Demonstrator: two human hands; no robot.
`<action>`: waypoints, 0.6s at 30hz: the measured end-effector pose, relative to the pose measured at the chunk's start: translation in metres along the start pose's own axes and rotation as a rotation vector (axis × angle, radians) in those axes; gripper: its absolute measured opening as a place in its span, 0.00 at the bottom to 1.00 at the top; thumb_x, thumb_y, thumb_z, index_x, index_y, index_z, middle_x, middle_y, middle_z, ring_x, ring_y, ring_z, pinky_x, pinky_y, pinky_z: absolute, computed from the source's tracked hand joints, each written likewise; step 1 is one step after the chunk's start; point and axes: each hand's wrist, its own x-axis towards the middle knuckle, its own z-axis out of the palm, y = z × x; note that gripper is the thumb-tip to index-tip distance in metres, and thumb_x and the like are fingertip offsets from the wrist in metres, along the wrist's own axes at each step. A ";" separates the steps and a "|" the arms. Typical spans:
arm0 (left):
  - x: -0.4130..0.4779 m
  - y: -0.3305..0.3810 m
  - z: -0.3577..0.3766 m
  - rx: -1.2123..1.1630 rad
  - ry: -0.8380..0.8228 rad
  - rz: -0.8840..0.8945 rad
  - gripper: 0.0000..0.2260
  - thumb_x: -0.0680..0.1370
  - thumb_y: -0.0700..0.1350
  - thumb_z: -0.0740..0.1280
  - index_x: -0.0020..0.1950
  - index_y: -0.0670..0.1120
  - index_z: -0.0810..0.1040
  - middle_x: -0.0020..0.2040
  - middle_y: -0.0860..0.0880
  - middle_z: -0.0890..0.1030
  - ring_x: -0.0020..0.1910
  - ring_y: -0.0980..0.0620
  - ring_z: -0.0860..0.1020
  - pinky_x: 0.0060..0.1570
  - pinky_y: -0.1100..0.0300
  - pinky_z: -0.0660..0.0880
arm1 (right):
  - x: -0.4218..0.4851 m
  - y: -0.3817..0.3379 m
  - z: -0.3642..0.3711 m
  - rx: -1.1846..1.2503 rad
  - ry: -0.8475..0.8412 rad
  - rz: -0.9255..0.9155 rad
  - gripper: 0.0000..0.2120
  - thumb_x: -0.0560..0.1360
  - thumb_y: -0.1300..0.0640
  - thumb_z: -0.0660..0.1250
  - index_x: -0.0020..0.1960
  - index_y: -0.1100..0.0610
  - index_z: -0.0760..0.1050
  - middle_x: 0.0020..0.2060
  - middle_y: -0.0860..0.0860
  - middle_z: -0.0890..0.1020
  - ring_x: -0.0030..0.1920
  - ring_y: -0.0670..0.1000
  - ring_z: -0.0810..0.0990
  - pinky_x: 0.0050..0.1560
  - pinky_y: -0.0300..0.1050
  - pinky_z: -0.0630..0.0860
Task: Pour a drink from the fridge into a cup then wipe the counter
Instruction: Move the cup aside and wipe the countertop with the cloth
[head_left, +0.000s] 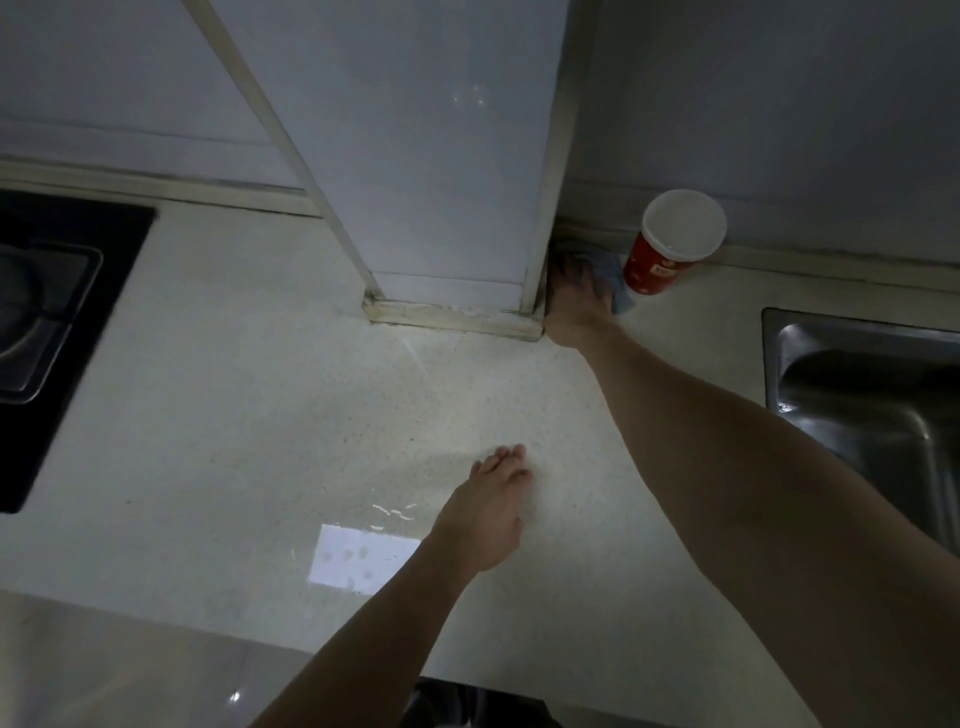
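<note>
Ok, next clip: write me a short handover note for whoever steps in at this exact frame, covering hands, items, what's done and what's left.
Right hand: stretched to the back of the counter, pressing a blue cloth into the corner between the white pillar and the red cup.
Left hand: empty, fingers resting on the counter near the front.
Cup stands upright against the back wall, left of the sink; whether it holds liquid cannot be told. No drink container in view.
Done: wiping has started.
Left: wet streaks show near the left hand; wipe the front area, taking care not to knock the cup.
</note>
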 end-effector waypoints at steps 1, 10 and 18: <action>0.000 0.000 0.000 -0.003 -0.001 0.001 0.26 0.82 0.40 0.58 0.79 0.45 0.56 0.81 0.49 0.48 0.80 0.50 0.45 0.78 0.54 0.47 | 0.002 0.000 0.000 0.002 0.006 -0.004 0.42 0.71 0.56 0.68 0.78 0.54 0.49 0.76 0.56 0.57 0.76 0.59 0.54 0.74 0.59 0.55; -0.002 -0.003 0.003 0.005 0.001 0.019 0.26 0.81 0.40 0.58 0.79 0.44 0.56 0.81 0.49 0.47 0.80 0.50 0.44 0.78 0.53 0.46 | 0.004 0.007 -0.001 0.030 0.004 -0.027 0.38 0.74 0.52 0.66 0.78 0.54 0.51 0.76 0.55 0.58 0.76 0.58 0.55 0.75 0.57 0.55; -0.011 -0.001 0.007 0.078 0.034 0.034 0.27 0.81 0.39 0.58 0.79 0.43 0.54 0.81 0.47 0.45 0.79 0.48 0.43 0.78 0.51 0.47 | -0.041 -0.001 0.012 -0.003 -0.005 0.009 0.36 0.75 0.59 0.61 0.79 0.56 0.48 0.78 0.54 0.53 0.77 0.56 0.51 0.76 0.55 0.52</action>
